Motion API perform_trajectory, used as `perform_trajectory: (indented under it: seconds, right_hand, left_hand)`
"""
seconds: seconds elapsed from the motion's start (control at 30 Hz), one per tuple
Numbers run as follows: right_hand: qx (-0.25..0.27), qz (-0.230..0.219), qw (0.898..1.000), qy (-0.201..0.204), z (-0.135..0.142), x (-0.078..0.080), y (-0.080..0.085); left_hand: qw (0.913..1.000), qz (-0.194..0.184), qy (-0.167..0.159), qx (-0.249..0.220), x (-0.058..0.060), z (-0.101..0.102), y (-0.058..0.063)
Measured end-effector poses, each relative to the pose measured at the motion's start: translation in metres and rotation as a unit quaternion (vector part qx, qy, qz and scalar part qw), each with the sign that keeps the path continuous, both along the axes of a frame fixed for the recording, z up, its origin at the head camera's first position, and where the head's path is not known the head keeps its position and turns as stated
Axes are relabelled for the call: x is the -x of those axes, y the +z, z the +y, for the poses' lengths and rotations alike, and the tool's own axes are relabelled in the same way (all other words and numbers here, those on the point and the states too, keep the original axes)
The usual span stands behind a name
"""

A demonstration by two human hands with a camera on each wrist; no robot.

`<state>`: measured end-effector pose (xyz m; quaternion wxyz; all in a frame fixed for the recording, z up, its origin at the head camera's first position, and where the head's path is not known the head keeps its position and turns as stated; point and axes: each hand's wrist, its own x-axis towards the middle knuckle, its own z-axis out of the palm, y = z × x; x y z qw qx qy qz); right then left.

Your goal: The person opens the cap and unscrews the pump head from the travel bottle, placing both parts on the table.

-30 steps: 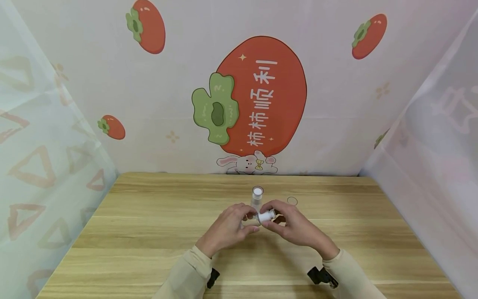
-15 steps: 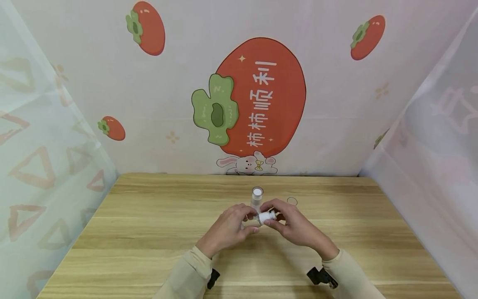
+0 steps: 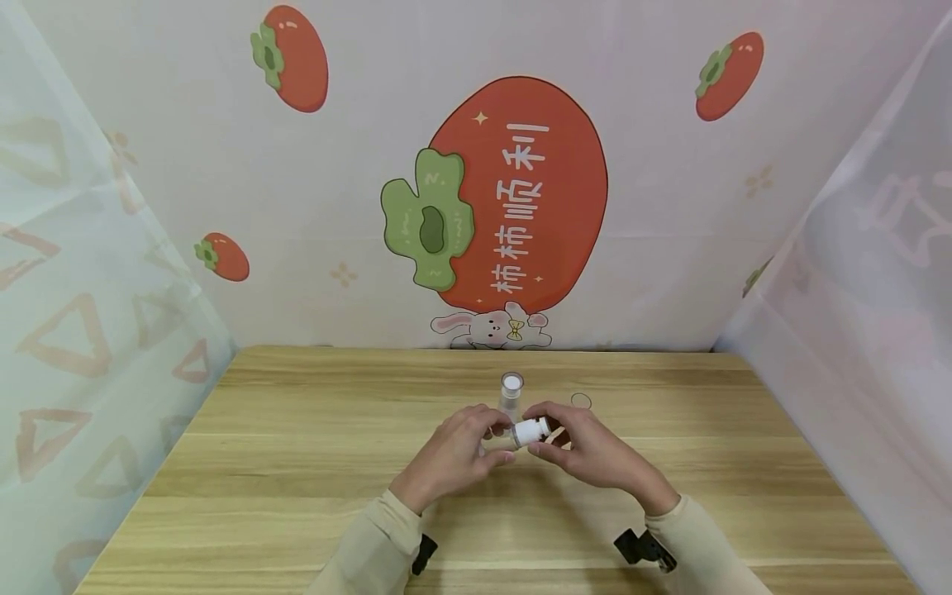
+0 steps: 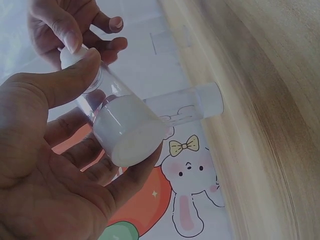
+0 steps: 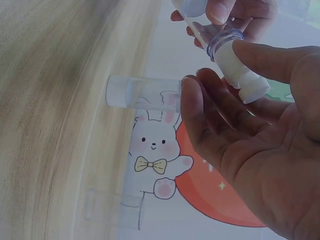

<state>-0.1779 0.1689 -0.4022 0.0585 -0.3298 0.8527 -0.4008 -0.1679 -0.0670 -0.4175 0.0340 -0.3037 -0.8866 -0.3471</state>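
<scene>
My left hand [image 3: 461, 446] grips the clear body of a small pump bottle [image 4: 131, 131] with a white base, thumb on one side and fingers curled under it. The bottle lies tilted between my two hands, above the table. At its other end is a white pump head [image 5: 240, 75] with a nozzle. Thumb and index finger of my right hand [image 3: 583, 446] pinch this head loosely; the other fingers spread free below it. In the right wrist view a clear threaded neck [image 5: 224, 42] shows just beyond the white collar.
A second clear bottle [image 5: 156, 95] with a white base stands upright on the wooden table [image 3: 297, 463], just behind the hands. To its right stands a clear cap [image 3: 581, 401]. A printed backdrop [image 3: 654, 207] rises at the table's back edge.
My right thumb and fingers have shifted slightly on the white pump head, away from the left hand. The left hand keeps its hold on the bottle body.
</scene>
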Motion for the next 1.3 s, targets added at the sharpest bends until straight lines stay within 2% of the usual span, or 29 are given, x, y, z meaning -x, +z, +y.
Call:
perform_trajectory:
  seconds: [0.37,0.83,1.03,1.3]
  right_hand:
    - [-0.014,-0.003,1.0,0.007,-0.0007,0.0009,0.0031]
    - [0.051,0.001,0.998,0.025,-0.0036,-0.001,0.0003]
    - [0.077,-0.011,0.997,0.025,-0.0051,-0.0025,0.0004]
    - [0.078,0.032,0.996,0.026,-0.0051,-0.0039,0.0012]
  left_hand:
    - [1.0,0.006,0.0,0.0,0.0002,0.0,0.002]
    - [0.9999,0.016,0.002,-0.002,0.0003,0.0008,0.0001]
    - [0.9999,0.013,0.004,0.001,-0.0012,0.0012,-0.0009]
    - [0.9999,0.016,0.005,0.001,-0.0019,0.0007,-0.0004]
